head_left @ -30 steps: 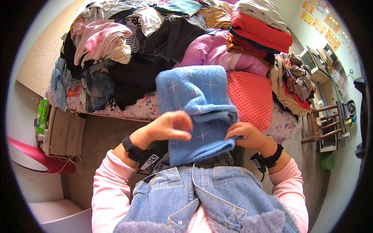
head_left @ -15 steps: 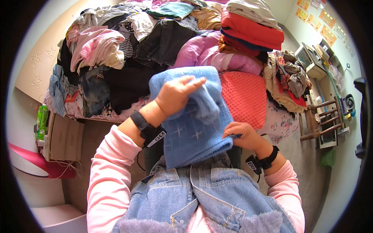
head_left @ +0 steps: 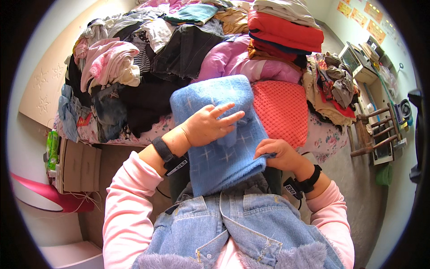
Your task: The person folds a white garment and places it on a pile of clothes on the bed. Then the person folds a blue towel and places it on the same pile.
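A fuzzy light-blue knit garment with white star-like marks lies partly folded in front of me, between my lap and the bed. Its far end makes a rounded fold. My left hand lies over its middle with the fingers stretched out and apart, next to a folded-in part. At the garment's near right corner, my right hand pinches the hem between thumb and fingers. A coral textured knit piece sits just beyond, on the bed.
Clothes heap the bed: dark jeans, a pink bundle, a lilac puffy jacket. A folded stack topped with white and red stands behind. More clothes lie right, near a wooden chair. A drawer unit stands left.
My left hand has come down and nearer, its fingers spreading from the folded-in part of the blue garment. That part lies lower now. My right hand keeps its hold on the hem.
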`<move>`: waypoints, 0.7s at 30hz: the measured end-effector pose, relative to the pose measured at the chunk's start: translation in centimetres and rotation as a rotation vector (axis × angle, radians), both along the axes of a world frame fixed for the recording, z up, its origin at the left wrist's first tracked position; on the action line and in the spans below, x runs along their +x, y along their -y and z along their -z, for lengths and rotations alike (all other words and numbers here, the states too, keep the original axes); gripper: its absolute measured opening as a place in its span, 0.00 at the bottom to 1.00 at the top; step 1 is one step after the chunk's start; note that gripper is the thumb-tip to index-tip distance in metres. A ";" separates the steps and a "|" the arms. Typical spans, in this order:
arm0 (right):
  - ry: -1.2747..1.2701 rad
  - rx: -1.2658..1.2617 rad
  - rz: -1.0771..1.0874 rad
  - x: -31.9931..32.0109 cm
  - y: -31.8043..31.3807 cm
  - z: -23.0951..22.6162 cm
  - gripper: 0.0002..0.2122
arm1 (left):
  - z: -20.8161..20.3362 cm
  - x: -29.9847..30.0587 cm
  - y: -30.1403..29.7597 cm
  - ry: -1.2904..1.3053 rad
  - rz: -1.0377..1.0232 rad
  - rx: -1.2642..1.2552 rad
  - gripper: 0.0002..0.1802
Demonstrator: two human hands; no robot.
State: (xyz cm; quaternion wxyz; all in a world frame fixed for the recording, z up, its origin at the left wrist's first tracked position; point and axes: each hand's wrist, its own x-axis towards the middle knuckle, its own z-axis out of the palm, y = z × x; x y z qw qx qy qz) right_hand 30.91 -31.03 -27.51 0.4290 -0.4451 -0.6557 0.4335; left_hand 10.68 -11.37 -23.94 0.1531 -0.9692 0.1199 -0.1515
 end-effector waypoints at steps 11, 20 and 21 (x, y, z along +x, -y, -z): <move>0.027 0.024 0.000 0.1 0.0 -0.1 0.10 | -0.6 0.9 1.0 0.087 -0.319 -0.239 0.12; 0.034 0.038 -0.007 0.1 0.0 0.2 0.11 | 2.3 3.3 2.0 -0.026 -0.682 -0.094 0.37; 0.029 0.038 -0.007 0.1 0.0 0.1 0.11 | 2.4 3.6 1.9 -0.037 -0.710 -0.068 0.33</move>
